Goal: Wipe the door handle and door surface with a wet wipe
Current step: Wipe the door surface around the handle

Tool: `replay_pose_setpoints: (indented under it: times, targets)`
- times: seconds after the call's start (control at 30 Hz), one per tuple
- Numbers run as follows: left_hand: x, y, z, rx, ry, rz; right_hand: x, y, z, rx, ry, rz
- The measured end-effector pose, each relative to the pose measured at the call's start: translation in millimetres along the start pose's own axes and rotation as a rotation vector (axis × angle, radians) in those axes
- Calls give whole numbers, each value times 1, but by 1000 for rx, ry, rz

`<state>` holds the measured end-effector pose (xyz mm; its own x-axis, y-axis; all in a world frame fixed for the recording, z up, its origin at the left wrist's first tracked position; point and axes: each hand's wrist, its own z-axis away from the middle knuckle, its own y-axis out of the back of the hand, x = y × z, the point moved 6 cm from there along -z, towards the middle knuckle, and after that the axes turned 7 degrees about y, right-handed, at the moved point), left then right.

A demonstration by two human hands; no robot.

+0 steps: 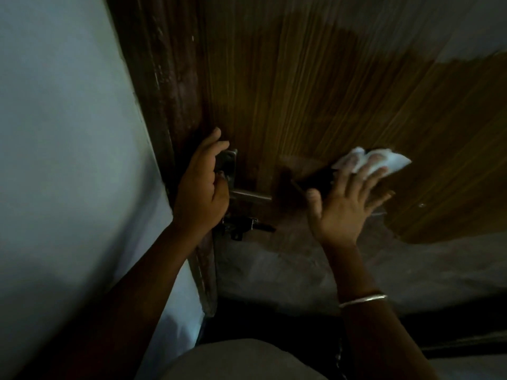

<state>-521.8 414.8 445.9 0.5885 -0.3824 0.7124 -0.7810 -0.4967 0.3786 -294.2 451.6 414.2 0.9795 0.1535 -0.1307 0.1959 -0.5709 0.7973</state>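
Left hand (pixel 203 182): fingers curled round the inner end of the door handle (pixel 255 194). Right hand (pixel 345 204): fingers straight and spread, pressing the wet wipe (pixel 395 163) flat against the door (pixel 301 91), right of the handle.

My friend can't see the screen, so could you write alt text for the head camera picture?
A person's right hand presses a white wet wipe against a wooden door, while the left hand holds the metal door handle near its plate. A pale wall is on the left.
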Motion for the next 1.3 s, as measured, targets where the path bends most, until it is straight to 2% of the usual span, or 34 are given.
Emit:
replay_pose_setpoints:
  times: [0.07, 0.13, 0.2, 0.33, 0.4, 0.5, 0.57, 0.63, 0.73, 0.83, 0.9, 0.93, 1.0, 1.17, 1.23, 1.3]
  targets:
    - [-2, -1, 2, -3, 12, 14, 2, 1, 1, 12, -52, -68]
    - [-5, -4, 5, -9, 22, 20, -19, 0, -2, 19, 29, -89]
    - [-6, -6, 8, -15, 18, 16, -54, -6, -8, -30, 225, -62]
    - [-9, -8, 11, -41, 29, 10, -114, -23, -12, -190, 771, 75]
    - [-6, -9, 12, -42, 11, -3, -114, -26, -15, -206, 889, 125]
    - [0, -11, 13, -41, -27, -7, -90, -26, -13, -180, 925, 183]
    - [1, -12, 14, -56, -32, 17, -62, -23, -7, -143, 837, 181]
    - [-1, -12, 16, -70, -30, 40, -24, -18, 2, -87, 655, 183]
    - [1, -19, 21, -111, -48, 23, 44, -10, 18, 9, 241, 133]
    - [8, -32, 31, -168, -83, -12, 87, -7, 25, 132, -244, -116]
    - [14, -40, 36, -198, -118, -26, 85, -10, 23, 189, -358, -202]
    - [18, -44, 37, -213, -131, -23, 76, -13, 21, 188, -341, -192]
    - [25, -52, 36, -239, -139, -5, 43, -24, 14, 125, -189, -93]
    - [31, -56, 30, -250, -148, -22, -50, -58, 12, 36, 542, 147]
    - [26, -50, 28, -231, -137, -36, -48, -56, 11, 53, 655, 166]
    - [17, -42, 26, -203, -99, -30, -28, -46, 12, 96, 606, 178]
